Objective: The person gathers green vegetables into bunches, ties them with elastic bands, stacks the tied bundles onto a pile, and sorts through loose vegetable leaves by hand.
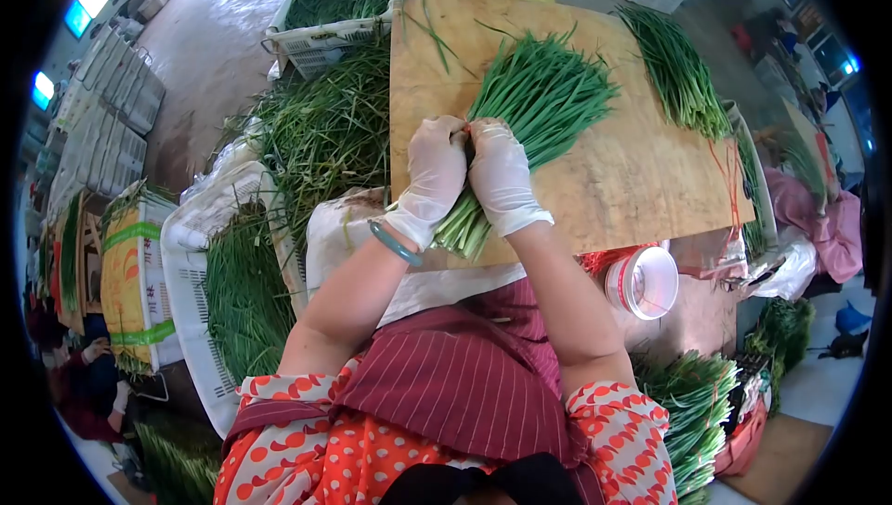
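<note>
Bundle of green stalks [548,96], on wooden board [636,189]: long axis slanting, leafy tips pointing away and rightward, cut ends toward wearer. Left hand [433,172] and right hand [500,175], gloved: fingertips drawn together, pinching red tie [467,130] against bundle.

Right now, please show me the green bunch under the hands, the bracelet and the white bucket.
Green bunch [546,91]: head view, on its leaves.
Bracelet [396,244]: head view, on its band.
White bucket [623,284]: head view, outer wall.
</note>
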Motion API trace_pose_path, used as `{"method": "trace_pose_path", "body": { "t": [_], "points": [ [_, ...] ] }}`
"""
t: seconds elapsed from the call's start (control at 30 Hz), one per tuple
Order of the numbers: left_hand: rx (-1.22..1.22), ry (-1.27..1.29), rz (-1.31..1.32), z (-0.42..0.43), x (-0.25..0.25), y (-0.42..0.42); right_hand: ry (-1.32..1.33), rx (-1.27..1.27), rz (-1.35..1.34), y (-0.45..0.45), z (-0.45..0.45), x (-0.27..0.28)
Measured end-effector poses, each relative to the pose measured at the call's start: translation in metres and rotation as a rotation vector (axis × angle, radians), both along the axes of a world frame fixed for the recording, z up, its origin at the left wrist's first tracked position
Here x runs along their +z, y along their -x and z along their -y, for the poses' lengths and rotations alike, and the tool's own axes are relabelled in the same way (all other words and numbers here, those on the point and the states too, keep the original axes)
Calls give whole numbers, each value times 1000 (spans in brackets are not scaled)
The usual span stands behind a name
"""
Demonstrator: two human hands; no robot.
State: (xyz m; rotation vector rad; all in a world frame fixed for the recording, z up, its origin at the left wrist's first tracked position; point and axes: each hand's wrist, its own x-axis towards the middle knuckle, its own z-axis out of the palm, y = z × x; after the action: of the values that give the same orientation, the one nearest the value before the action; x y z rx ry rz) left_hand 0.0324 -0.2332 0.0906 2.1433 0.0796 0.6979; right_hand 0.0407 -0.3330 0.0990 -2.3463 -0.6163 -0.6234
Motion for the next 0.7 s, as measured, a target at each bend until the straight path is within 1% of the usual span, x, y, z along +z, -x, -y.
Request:
{"method": "trace_pose_path", "body": {
  "t": [0.07, 0.17, 0.23, 0.27, 0.33, 0.37, 0.43, 0.47, 0.53, 0.57, 0.63, 0.67, 0.7],
  "points": [
    [-18, 14, 24, 0, 0, 1, -82, 9, -4, 2, 2, 0],
    [-36, 47, 81, -2, -1, 3, -86, 21, -15, 0, 4, -2],
    [-71, 294, -121, -4, -3, 2, -96, 15, -32, 1, 4, -1],
    [-74, 290, -121, -4, -6, 0, -107, 11, -47, 1, 4, 0],
    [-101, 468, -132, -3, -7, 0, -119, 18, -32, -1, 4, -3],
    [-104, 467, -136, -3, -7, 1, -127, 25, -18, -1, 4, -5],
    [-138, 548, -269, -2, 14, 7, -139, 24, -11, 0, 5, -6],
    [-138, 547, -270, -5, 9, 5, -152, 27, 2, -1, 4, -6],
    [-280, 705, -277, -13, 0, 0, -161, 35, 3, -3, 3, -8],
    [-280, 703, -278, -14, -4, -3, -169, 44, 6, -4, 3, -9],
    [-287, 843, -303, -13, 0, -4, -150, 45, -16, -5, 4, -9],
    [-286, 844, -305, -14, 3, -5, -131, 47, -38, -6, 4, -9],
    [-262, 771, -341, -15, 9, -6, -130, 47, -39, -5, 5, -7]
  ]
}}
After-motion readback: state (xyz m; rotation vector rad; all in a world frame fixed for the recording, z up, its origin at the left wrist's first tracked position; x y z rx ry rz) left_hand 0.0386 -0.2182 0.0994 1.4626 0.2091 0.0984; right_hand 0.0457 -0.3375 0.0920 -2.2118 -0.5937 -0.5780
